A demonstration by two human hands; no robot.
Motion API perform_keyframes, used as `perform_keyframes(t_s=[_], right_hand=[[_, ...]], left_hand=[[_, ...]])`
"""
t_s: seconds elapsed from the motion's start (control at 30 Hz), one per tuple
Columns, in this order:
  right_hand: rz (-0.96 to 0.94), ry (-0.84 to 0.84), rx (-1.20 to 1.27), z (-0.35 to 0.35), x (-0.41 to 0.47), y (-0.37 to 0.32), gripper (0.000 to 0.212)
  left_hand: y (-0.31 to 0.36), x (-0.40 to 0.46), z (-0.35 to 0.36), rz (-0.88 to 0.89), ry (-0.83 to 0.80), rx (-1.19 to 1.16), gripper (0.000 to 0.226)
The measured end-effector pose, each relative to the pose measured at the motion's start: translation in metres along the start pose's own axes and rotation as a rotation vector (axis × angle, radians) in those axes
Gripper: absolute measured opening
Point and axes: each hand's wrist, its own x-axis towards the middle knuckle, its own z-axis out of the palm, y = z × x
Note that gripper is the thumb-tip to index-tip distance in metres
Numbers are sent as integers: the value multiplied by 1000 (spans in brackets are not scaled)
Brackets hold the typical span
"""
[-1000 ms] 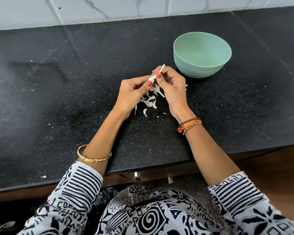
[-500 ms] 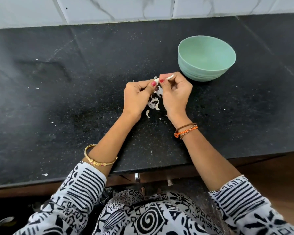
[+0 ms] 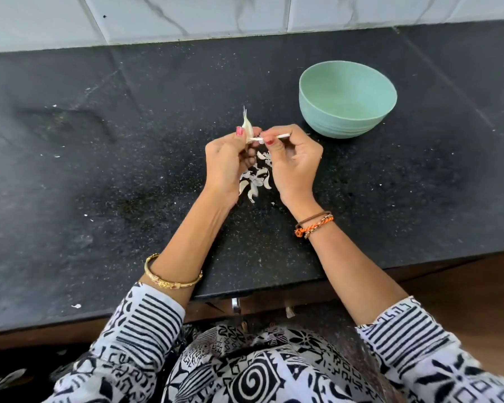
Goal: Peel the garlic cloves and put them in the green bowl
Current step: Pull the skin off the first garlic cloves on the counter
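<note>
A garlic clove (image 3: 247, 127) is pinched upright between the thumb and fingers of the left hand (image 3: 227, 164), its wispy tip pointing up. A thin white strip of skin (image 3: 269, 137) is pinched by the curled fingers of the right hand (image 3: 293, 162) and runs from the clove's base to the right — both hands are held just above the black counter (image 3: 99, 170). Loose peels (image 3: 256, 181) are scattered beneath them. The green bowl (image 3: 347, 98) is set near the right hand, farther back.
</note>
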Motion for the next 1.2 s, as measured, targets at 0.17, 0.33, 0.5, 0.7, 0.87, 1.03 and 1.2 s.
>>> perform_keyframes(t_s=[0.17,0.33,0.5,0.7,0.87,1.03,1.2], right_hand=[[93,43,-7,0,2,1,11],[336,106,56,-3,5,3,12],[272,159,-35,-3,3,0,27],[217,23,-195,-2,-1,3,19],[247,-120,-75,-2,-2,2,9],[234,-135,-36,-3,-1,1,15],[258,-138,-9,-3,1,2,21]], left_hand=[[-2,1,-10,159,-88,239,18],[-2,5,-17,268,-50,366,18],[0,9,-19,236,21,231,15],[2,7,-18,165,-45,93,18],[1,6,-19,171,-79,141,15],[3,3,-19,122,-104,131,12],[6,0,-19,120,-96,126,10]])
